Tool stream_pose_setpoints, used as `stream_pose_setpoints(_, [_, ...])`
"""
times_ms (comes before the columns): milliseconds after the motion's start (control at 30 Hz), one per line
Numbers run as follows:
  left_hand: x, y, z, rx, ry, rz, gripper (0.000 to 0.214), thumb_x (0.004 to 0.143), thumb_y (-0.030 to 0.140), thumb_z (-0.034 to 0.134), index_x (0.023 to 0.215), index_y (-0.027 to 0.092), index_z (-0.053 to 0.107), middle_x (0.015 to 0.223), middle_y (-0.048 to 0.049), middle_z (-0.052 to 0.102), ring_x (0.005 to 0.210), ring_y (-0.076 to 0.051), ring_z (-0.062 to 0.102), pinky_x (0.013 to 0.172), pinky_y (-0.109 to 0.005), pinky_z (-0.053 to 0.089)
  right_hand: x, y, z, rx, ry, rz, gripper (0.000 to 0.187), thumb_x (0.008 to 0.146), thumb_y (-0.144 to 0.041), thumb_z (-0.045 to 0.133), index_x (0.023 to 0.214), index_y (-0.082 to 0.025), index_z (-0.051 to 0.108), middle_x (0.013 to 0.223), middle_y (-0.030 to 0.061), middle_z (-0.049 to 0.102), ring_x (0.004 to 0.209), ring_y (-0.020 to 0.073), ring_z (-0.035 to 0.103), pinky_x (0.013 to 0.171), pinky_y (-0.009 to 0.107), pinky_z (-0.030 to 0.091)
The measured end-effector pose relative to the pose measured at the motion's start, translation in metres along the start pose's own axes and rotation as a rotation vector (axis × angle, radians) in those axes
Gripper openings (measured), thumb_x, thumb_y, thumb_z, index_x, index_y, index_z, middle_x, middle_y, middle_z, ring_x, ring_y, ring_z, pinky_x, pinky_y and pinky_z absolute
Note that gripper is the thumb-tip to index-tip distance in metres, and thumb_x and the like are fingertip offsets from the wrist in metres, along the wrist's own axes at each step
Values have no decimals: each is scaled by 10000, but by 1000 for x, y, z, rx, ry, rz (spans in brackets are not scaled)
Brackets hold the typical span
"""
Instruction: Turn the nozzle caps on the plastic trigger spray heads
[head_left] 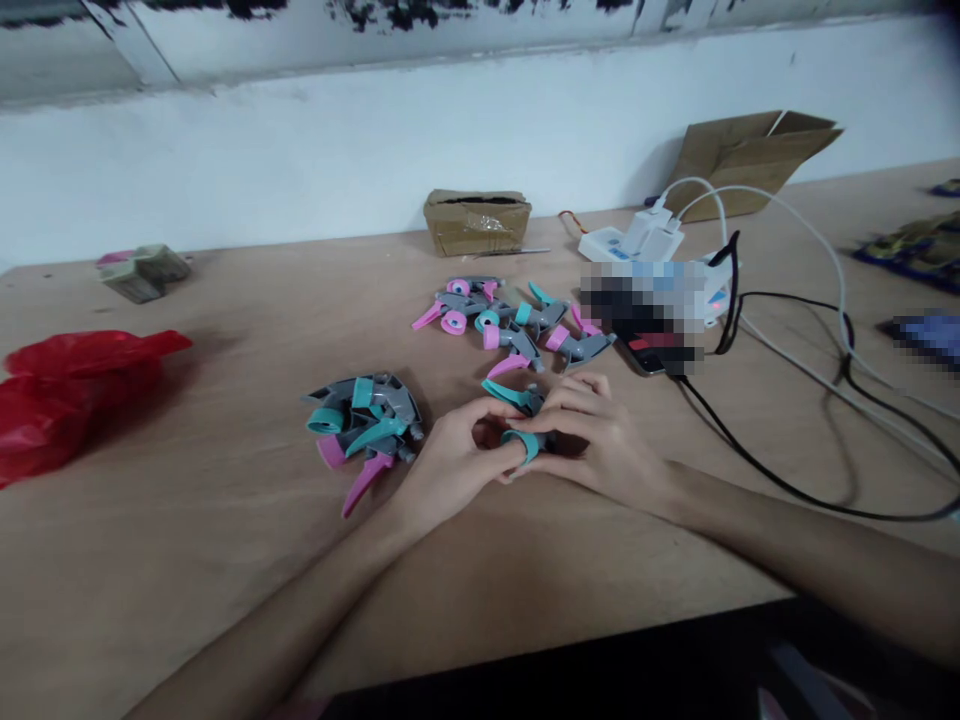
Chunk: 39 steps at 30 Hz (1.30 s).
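Note:
Both of my hands meet over the middle of the wooden table (187,560). My left hand (450,465) and my right hand (600,440) are closed together on one grey spray-trigger head with a teal collar (523,443); a teal trigger lever (510,392) sticks out behind my fingers. Left of my hands lies a pile of grey trigger heads with teal and pink parts (364,420). A second, looser pile of similar pieces (510,320) lies just beyond my hands.
A red plastic bag (67,390) lies at the left edge. At the back stand a small cardboard box (476,220), a larger open box (750,150) and a white power strip (637,238). Black and white cables (787,370) run across the right side.

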<state>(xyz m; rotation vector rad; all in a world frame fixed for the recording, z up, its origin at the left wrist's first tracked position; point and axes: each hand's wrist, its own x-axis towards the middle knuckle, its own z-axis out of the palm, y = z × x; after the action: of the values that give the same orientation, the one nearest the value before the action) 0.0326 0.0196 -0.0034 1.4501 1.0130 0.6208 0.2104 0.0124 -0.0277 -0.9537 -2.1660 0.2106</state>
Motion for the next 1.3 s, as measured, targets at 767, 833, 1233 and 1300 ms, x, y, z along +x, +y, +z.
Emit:
stream_pose_setpoints(767, [-6, -2, 2, 368, 109, 216, 192, 746, 183, 551, 934, 190, 592, 871, -26, 624, 731, -153, 591, 599, -251, 503, -3, 0, 4, 2, 1, 33, 181, 795, -366, 594, 895, -225, 647, 808, 12, 619, 815, 158, 547, 852, 362, 321])
stream_pose_setpoints(833, [-7, -1, 2, 349, 118, 206, 189, 749, 183, 549, 933, 188, 592, 863, -30, 626, 724, -153, 593, 587, -249, 504, -3, -1, 4, 3, 4, 36, 174, 796, -366, 593, 898, -233, 641, 816, 12, 620, 828, 163, 551, 855, 366, 321])
stream_pose_setpoints(1233, [-6, 3, -1, 227, 33, 93, 173, 767, 238, 562, 925, 168, 559, 827, -32, 619, 684, -139, 577, 534, -224, 482, -3, -3, 4, 34, 9, 39, 194, 794, -377, 594, 871, -206, 642, 792, 21, 609, 807, 163, 544, 828, 366, 332])
stream_pose_setpoints(1300, [-6, 3, 0, 292, 76, 125, 147, 752, 203, 565, 896, 172, 568, 844, -33, 626, 697, -145, 581, 548, -227, 474, -2, -4, 4, 37, 5, 35, 186, 790, -353, 605, 893, -203, 642, 794, 21, 612, 810, 161, 544, 826, 361, 329])
